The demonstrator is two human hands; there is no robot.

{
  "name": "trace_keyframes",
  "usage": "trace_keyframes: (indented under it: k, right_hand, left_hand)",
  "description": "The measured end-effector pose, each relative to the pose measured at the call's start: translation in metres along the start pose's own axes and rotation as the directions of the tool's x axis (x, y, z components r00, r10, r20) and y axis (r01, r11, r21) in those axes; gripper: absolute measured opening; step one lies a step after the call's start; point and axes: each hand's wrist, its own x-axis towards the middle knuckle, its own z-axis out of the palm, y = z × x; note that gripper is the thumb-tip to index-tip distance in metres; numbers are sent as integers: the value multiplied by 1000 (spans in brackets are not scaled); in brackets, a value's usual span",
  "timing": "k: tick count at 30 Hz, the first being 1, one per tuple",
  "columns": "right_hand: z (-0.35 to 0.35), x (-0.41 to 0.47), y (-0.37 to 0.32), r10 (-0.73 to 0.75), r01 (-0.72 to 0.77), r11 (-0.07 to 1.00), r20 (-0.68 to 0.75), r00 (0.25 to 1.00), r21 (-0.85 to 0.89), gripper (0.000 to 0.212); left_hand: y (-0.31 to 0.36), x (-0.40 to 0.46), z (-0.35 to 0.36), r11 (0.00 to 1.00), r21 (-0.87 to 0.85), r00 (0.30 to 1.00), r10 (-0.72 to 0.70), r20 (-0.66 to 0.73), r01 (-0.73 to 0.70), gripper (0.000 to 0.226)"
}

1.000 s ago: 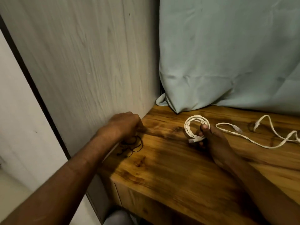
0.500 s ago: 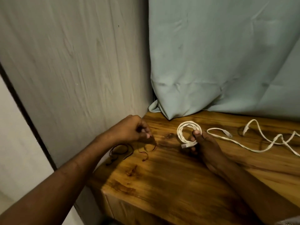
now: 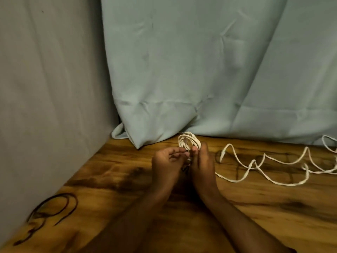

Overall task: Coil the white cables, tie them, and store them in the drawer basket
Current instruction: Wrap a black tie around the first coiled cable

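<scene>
My right hand grips a small coil of white cable, held upright just above the wooden tabletop. Right beside it, my left hand pinches a thin dark tie against the coil. A bit of the dark tie hangs between the two hands. A second white cable lies loose and wavy on the table to the right, uncoiled. The drawer basket is not in view.
Several thin dark ties lie in a loose pile at the table's left edge, by the grey wood-grain panel. A pale green curtain hangs behind, its hem resting on the tabletop.
My left hand has left the pile of dark ties and come across to the coil, carrying one tie. The view has shifted right and closer.
</scene>
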Motion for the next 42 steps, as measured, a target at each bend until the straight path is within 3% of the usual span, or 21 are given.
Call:
trace_keyframes:
  k: [6, 9, 15, 18, 21, 29, 35, 42]
  right_hand:
    - [7, -2, -1, -62, 64, 998, 72, 995, -27, 27]
    - [8, -4, -5, -76, 82, 996, 158, 985, -35, 14]
    - [5, -6, -8, -114, 110, 994, 202, 973, 31, 17]
    - [4, -6, -8, -62, 27, 989, 236, 970, 145, 29]
    - [3, -6, -9, -49, 10, 990, 283, 958, 138, 46]
    - [-8, -5, -13, -11, -62, 974, 320, 947, 217, 49]
    - [-5, -5, -5, 48, -95, 966, 192, 980, 242, 42]
    - [-10, -4, -5, 98, -116, 965, 87, 991, 237, 43]
  left_hand:
    - [2, 3, -2, 983, -174, 995, 45, -85, -60, 25]
    - [9, 7, -4, 958, -285, 995, -35, -95, 6, 37]
    - [14, 8, -6, 852, -501, 985, -170, 6, 150, 35]
    - [7, 9, -7, 859, -488, 984, -178, -2, 155, 44]
    - [6, 8, -10, 878, -453, 984, -180, -12, 155, 49]
    - [5, 8, -13, 937, -313, 987, -159, 9, 154, 43]
    - [5, 1, -12, 962, -220, 987, -150, 56, 158, 46]
    - [7, 6, -15, 988, -149, 992, -32, 123, 51, 43]
